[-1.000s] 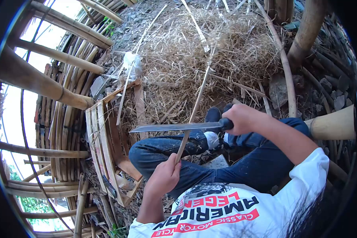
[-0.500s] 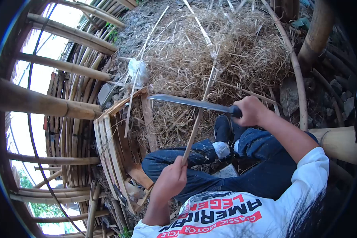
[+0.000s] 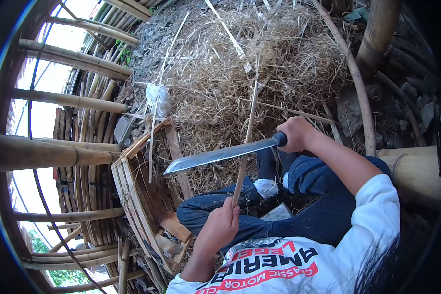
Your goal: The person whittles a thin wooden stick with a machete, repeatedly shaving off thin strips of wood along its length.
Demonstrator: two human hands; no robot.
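Observation:
My right hand (image 3: 295, 134) is closed around the dark handle of a machete (image 3: 220, 156). Its long blade points left, tip a little low, and crosses over a thin bamboo strip (image 3: 246, 147). That strip's near end is pinched in my left hand (image 3: 221, 225), just above my bent leg. From there it runs away from me toward the heap of shavings, its far end among them. My legs in jeans (image 3: 323, 206) are folded beneath both hands.
Curly bamboo shavings (image 3: 299, 68) cover the ground ahead. A wooden crate (image 3: 132, 191) stands at my left, with a white plastic bag (image 3: 158, 99) beyond it. Another long strip (image 3: 164, 73) lies near the bag. Bamboo poles (image 3: 83, 100) wall the left; a thick bamboo pole (image 3: 411, 171) is at my right.
The machete has come nearer to me along the strip, its tip swinging down and left. My left hand has shifted slightly right with the strip, and the camera view has moved a little.

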